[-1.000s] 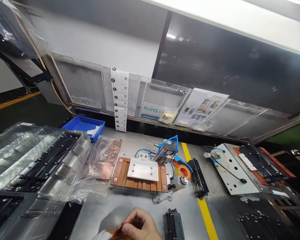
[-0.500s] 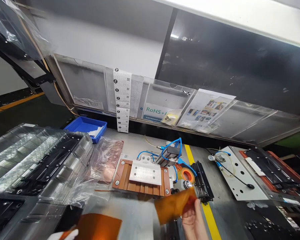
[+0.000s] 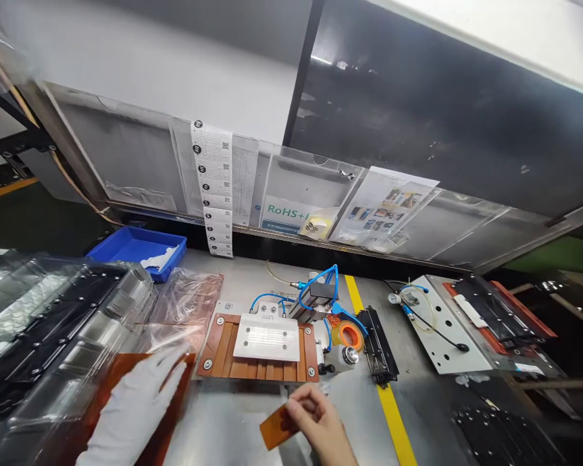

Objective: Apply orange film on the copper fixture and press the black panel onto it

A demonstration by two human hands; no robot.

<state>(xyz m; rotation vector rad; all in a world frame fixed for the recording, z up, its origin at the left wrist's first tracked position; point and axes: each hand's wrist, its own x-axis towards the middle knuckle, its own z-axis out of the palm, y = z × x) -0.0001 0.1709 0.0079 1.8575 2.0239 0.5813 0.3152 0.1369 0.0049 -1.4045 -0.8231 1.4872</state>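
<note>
Moved forward, the left hand [image 3: 135, 409] partly hides an amber sheet [image 3: 171, 408].

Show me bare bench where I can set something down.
Bare steel lies between the yellow stripe and white panel, and between left hand and right hand, before the fixture. Crowded right of it: tape roll, bottle, black part.

White light brightens the middle of the surface [image 3: 228, 421], which shows a soft sheen, while the far left and right edges are dim. Small glare spots mark the dark board [image 3: 418, 116]; plastic trays [image 3: 131, 301] glint. The left hand [image 3: 131, 404] looks slightly blurred; wide-angle distortion stretches the edges.
</note>
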